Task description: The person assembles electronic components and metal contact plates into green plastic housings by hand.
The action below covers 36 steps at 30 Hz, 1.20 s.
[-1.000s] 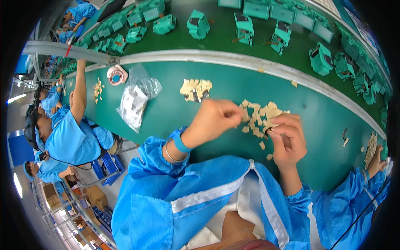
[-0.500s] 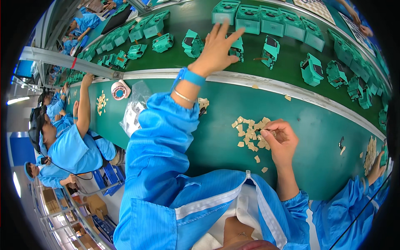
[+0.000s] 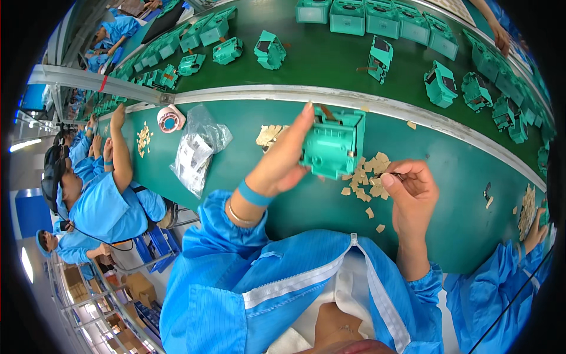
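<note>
My left hand (image 3: 282,154) grips a green plastic housing (image 3: 331,146) by its left side, holding it above the bench in front of the rail. Ribs and clips show on the housing's face, and a brown strip sticks out at its top. Under and right of it lies a loose pile of small beige pieces (image 3: 377,164), partly hidden by the housing. Beside that pile, my right hand (image 3: 414,193) pinches a thin dark tool (image 3: 397,175) that looks like tweezers. Whether its tip holds a piece is too small to tell.
A metal rail (image 3: 259,94) divides the green bench (image 3: 295,212) from a belt (image 3: 247,76) carrying several green housings. On the bench lie a clear plastic bag (image 3: 197,154), a pink-and-white tape roll (image 3: 171,119) and a second beige heap (image 3: 271,135). Co-workers (image 3: 97,177) sit at both sides.
My left hand has come back from the belt, bringing a green housing over the bench. My right hand has shifted slightly right, still pinching the dark tool.
</note>
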Each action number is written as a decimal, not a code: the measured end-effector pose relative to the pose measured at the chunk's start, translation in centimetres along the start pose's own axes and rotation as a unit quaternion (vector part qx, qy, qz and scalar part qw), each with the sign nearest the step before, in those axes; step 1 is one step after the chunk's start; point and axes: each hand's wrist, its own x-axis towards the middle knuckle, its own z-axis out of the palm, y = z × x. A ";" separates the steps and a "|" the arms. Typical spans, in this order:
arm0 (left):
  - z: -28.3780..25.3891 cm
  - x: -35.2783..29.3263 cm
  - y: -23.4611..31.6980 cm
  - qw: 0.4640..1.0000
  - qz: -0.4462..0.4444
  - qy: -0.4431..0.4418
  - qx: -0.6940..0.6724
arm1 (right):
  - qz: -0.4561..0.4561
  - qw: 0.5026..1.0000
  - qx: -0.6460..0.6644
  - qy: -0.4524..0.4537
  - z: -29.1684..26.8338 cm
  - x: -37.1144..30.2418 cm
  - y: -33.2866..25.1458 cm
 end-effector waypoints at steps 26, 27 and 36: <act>4.5 -4.7 -2.0 0.948 0.217 0.063 0.226 | 0.120 0.988 -0.095 -0.032 1.5 -1.1 -3.9; 4.6 -4.8 -1.9 0.945 0.216 0.065 0.237 | 0.119 0.987 -0.102 -0.031 1.5 -1.2 -4.0; 5.3 -5.0 -2.0 0.950 0.215 0.071 0.214 | 0.106 0.986 -0.131 -0.008 1.6 -1.5 -4.3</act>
